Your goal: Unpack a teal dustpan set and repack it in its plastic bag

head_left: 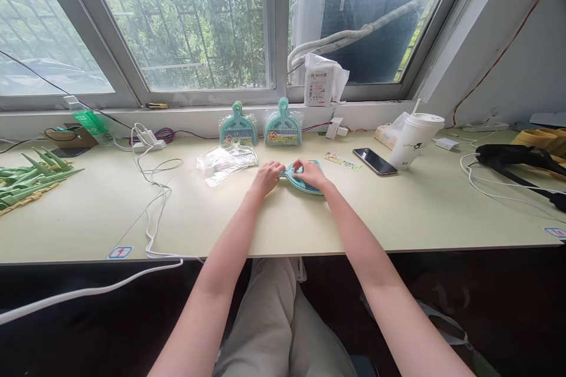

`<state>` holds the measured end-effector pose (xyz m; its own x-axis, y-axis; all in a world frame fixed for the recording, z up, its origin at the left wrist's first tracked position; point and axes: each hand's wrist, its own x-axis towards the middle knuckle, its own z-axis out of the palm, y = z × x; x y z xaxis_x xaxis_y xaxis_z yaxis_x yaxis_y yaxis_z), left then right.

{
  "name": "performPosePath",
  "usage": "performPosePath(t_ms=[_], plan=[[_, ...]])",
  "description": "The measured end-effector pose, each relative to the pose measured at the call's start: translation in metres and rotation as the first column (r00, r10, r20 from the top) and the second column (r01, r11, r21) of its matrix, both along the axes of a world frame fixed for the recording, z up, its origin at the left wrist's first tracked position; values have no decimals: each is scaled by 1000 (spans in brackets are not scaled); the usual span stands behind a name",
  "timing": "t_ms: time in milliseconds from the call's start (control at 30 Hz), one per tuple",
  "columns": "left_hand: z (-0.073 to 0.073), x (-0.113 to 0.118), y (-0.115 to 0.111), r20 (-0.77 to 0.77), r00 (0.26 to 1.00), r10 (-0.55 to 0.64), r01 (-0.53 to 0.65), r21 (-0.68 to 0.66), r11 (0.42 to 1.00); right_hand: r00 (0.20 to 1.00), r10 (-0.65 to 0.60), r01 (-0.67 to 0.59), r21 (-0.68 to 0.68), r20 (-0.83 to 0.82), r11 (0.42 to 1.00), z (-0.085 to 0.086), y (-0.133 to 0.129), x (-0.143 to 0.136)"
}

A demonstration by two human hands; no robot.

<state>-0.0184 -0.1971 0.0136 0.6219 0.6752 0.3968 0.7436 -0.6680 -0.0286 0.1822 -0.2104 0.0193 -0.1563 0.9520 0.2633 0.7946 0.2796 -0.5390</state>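
A small teal dustpan and brush set [302, 185] lies on the table in front of me, its handle pointing left. My left hand [267, 178] is closed around the handle end. From the right, my right hand [310, 172] reaches over the pan, thumb and fingers bent together on the set near the base of the handle. Part of the pan is hidden under that hand. Just right of it lies a printed yellow-green card strip [342, 161]. To the left are crumpled clear plastic bags [225, 160].
Two bagged teal dustpan sets [238, 126] lean against the window wall. A phone [375, 161], a white cup with a straw [413, 141] and a tissue pack [391, 131] stand right. White cables [154, 212], a green-labelled bottle [91, 121] and green woven leaves [33, 179] lie left.
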Motion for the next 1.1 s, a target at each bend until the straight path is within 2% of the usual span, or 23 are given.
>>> performPosePath(t_ms=[200,500,700,900,1000,1100], plan=[[-1,0,-2,-2,1000,-12,12,-37,999,999,-11,11,4,-36,1000,-2,3,-1],[-2,3,-5,71,997,14,-6,-104,995,998,-2,3,13,-60,1000,-2,3,0],[3,7,-10,51,997,64,-56,-147,988,995,1,-1,7,-96,1000,-7,8,3],[4,10,-9,-54,996,72,-78,-124,989,997,7,-9,-23,-76,1000,-7,10,7],[3,11,-8,-85,992,95,-106,-126,986,998,10,-13,-45,-65,999,-7,9,7],[-1,10,-5,-51,994,95,-100,-116,988,999,5,-7,-45,-49,999,-6,7,5]])
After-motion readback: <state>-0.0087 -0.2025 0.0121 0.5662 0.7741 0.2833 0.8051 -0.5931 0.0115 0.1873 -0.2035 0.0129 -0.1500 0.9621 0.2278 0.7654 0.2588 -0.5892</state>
